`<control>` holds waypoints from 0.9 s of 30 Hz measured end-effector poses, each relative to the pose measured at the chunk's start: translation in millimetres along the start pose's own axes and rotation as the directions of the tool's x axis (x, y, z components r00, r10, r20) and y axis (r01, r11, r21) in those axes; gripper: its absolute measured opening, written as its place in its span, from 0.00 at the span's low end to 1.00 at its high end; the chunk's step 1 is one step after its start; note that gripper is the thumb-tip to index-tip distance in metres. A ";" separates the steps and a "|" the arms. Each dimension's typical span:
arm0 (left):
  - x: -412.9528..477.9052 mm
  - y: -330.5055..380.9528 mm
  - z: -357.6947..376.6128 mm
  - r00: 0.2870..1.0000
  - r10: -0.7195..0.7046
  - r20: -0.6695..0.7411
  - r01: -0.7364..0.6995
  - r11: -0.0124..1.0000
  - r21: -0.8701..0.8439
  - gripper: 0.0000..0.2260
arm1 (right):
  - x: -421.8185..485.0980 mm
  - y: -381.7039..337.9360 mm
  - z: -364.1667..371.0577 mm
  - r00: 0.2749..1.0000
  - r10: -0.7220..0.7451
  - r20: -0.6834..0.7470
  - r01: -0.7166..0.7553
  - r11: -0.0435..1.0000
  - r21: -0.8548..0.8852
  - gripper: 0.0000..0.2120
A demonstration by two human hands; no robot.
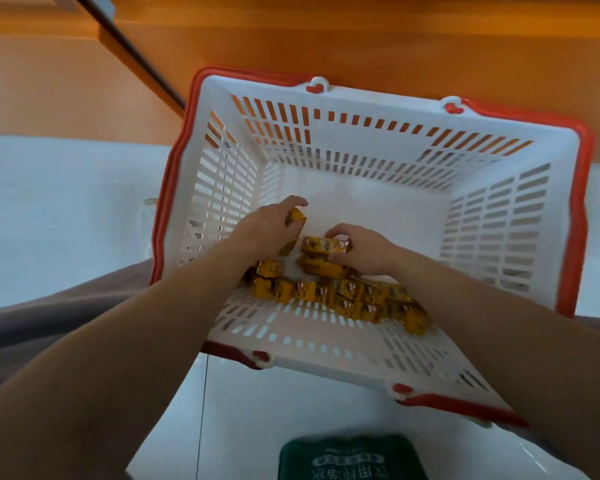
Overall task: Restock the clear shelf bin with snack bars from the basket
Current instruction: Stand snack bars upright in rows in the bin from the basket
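A white slotted basket (pixel 499 216) with a red rim sits on the pale floor below me. Several yellow snack bars (pixel 347 296) lie heaped along its near wall. Both my hands reach down into it. My left hand (pixel 267 226) is closed around one yellow bar (pixel 296 216) that stands nearly upright. My right hand (pixel 361 247) grips another yellow bar (pixel 321 244) lying flat on top of the heap. The clear shelf bin is not in view.
An orange wooden surface (pixel 361 36) fills the top of the view behind the basket. A dark green object (pixel 347 459) with white print lies on the floor near my feet. A grey cloth-covered leg (pixel 49 306) shows at the left.
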State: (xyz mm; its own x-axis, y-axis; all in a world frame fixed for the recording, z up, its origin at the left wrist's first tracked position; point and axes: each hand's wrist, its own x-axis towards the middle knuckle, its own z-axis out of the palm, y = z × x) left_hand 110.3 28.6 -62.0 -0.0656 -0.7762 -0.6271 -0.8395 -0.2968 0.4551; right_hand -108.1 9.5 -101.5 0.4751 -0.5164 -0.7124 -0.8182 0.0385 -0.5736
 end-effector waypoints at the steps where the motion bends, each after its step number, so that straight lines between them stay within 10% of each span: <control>1: -0.1 1.3 -0.5 1.000 0.016 0.006 -0.016 1.000 0.012 0.16 | -0.5 -1.3 0.5 1.000 -0.014 0.005 0.014 1.000 0.008 0.21; 5: 1.2 -1.0 -0.3 1.000 0.016 0.022 -0.015 0.999 -0.039 0.16 | -1.7 -1.9 7.7 0.999 0.031 -0.016 -0.028 0.986 0.166 0.19; 13: 6.8 -15.7 4.0 0.981 0.020 0.195 -0.006 0.998 -0.069 0.48 | -2.3 1.2 12.7 0.998 0.061 -0.021 -0.048 0.927 0.373 0.18; 27: 12.8 -2.1 8.2 0.993 -0.110 -0.049 0.086 0.931 -0.355 0.32 | -6.3 -4.0 -4.3 0.962 0.165 -0.219 -0.014 0.828 0.560 0.13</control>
State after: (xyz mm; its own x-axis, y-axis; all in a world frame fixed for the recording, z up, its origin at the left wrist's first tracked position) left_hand 106.8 23.8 -76.1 0.0539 -0.7648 -0.6420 -0.5954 -0.5408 0.5942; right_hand -109.2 8.8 -92.9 0.2514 -0.6779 -0.6909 -0.5029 0.5184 -0.6916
